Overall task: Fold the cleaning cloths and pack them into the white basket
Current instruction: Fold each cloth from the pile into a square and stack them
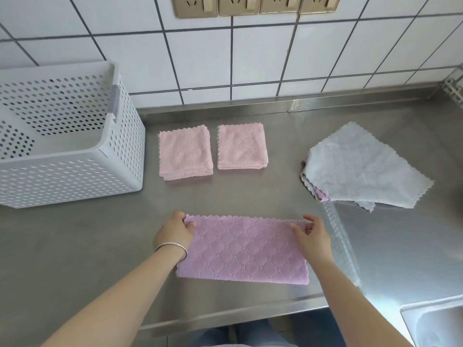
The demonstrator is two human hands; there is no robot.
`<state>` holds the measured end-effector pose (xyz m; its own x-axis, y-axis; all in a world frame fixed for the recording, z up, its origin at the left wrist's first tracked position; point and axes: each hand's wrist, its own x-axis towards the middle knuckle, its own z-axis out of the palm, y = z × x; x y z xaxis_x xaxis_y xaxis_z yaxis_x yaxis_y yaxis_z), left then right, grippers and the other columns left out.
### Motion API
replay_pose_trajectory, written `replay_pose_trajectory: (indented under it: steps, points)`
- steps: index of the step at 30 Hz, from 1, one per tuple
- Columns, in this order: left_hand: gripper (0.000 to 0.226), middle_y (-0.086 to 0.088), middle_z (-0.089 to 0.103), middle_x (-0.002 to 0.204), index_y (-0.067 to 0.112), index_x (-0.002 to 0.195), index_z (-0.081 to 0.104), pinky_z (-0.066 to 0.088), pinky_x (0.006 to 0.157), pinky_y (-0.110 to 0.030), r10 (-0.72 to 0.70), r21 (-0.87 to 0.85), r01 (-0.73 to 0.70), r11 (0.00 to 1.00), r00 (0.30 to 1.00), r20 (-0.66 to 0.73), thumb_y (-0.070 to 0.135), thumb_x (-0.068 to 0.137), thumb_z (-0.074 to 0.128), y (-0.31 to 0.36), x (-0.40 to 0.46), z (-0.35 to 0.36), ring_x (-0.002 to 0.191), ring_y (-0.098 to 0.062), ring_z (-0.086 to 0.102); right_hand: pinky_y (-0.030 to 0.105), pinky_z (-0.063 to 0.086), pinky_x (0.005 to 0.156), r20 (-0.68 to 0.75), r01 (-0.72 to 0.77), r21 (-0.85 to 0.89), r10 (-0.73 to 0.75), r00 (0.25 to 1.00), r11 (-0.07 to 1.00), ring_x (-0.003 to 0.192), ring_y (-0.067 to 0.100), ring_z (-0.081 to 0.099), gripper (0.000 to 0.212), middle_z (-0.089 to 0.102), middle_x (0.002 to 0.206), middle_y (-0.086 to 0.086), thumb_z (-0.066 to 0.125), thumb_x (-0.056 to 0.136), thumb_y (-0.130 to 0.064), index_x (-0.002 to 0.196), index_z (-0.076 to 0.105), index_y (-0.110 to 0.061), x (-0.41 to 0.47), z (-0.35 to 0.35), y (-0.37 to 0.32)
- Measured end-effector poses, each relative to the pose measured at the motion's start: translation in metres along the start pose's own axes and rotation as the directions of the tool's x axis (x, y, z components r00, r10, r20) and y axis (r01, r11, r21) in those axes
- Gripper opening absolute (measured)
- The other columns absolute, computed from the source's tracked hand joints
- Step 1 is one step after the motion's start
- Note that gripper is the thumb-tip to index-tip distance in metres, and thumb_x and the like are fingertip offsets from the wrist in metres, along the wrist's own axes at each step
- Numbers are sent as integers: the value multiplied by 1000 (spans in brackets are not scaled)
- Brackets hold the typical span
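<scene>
A purple cloth, folded into a long rectangle, lies flat on the steel counter near the front edge. My left hand pinches its far left corner and my right hand pinches its far right corner. Two pink cloths, folded into squares, lie side by side behind it: one on the left, one on the right. A loose pile of unfolded grey cloths, with a purple edge showing underneath, sits at the right. The white perforated basket stands at the left with nothing inside that I can see.
The steel counter ends at a white tiled wall with a row of sockets at the top. A sink is set in the front right corner. A white rack's edge shows at the far right.
</scene>
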<state>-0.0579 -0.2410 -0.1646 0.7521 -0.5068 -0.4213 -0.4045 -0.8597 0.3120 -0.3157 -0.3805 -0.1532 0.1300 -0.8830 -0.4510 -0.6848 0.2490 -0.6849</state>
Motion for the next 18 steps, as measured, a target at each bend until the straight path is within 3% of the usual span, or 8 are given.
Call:
replay_pose_trajectory:
  steps: [2, 4, 6, 8, 12, 14, 18]
  points:
    - [41, -12, 57, 118, 16, 121, 50, 47, 81, -40, 99, 77, -86, 993, 980, -172, 22, 81, 58, 1, -13, 5, 105, -35, 56, 30, 41, 79, -69, -19, 61, 23, 997, 998, 94, 17, 51, 50, 53, 108, 1, 60, 88, -27, 132, 40, -14, -10, 1, 6]
    - [51, -10, 57, 119, 19, 121, 52, 49, 82, -43, 373, 233, -317, 919, 892, -255, 22, 71, 61, 3, -26, 15, 107, -31, 52, 30, 41, 77, -124, -41, 59, 48, 991, 997, 93, 18, 53, 49, 55, 114, 5, 59, 88, -23, 131, 40, -12, -21, 2, 15]
    - [51, -2, 56, 128, 26, 124, 50, 43, 94, -50, 606, 365, -532, 764, 787, -121, 33, 73, 49, 7, -37, 26, 116, -24, 44, 31, 41, 77, -125, -78, 2, 78, 989, 997, 93, 19, 52, 48, 54, 117, 8, 58, 87, -20, 130, 39, -11, -33, 5, 24]
    - [55, 2, 51, 138, 29, 130, 45, 28, 104, -57, 719, 442, -667, 600, 692, 68, 47, 79, 39, 10, -43, 41, 128, -24, 34, 31, 41, 78, -102, -103, -65, 96, 990, 993, 92, 19, 50, 48, 54, 117, 9, 58, 86, -18, 130, 40, -10, -43, 9, 31]
    - [68, 0, 32, 151, 25, 141, 28, 10, 106, -57, 736, 493, -732, 471, 634, 238, 61, 83, 26, 15, -43, 65, 139, -27, 17, 37, 44, 88, -76, -122, -165, 111, 991, 979, 102, 22, 49, 51, 49, 123, 8, 56, 82, -14, 130, 40, -8, -58, 16, 30]
    - [68, 0, 18, 155, 27, 143, 12, 1, 108, -59, 724, 500, -717, 486, 651, 229, 64, 87, 13, 10, -40, 70, 141, -27, 5, 38, 44, 90, -65, -141, -221, 130, 989, 965, 111, 24, 49, 55, 46, 127, 7, 56, 81, -16, 132, 37, -9, -62, 20, 28]
    - [69, 1, 27, 151, 29, 142, 24, 11, 106, -60, 666, 465, -671, 577, 716, 207, 65, 86, 2, 2, -44, 70, 138, -31, 21, 38, 46, 91, -97, -177, -225, 159, 982, 958, 108, 23, 51, 48, 51, 121, 5, 57, 81, -19, 126, 43, -9, -62, 22, 31]
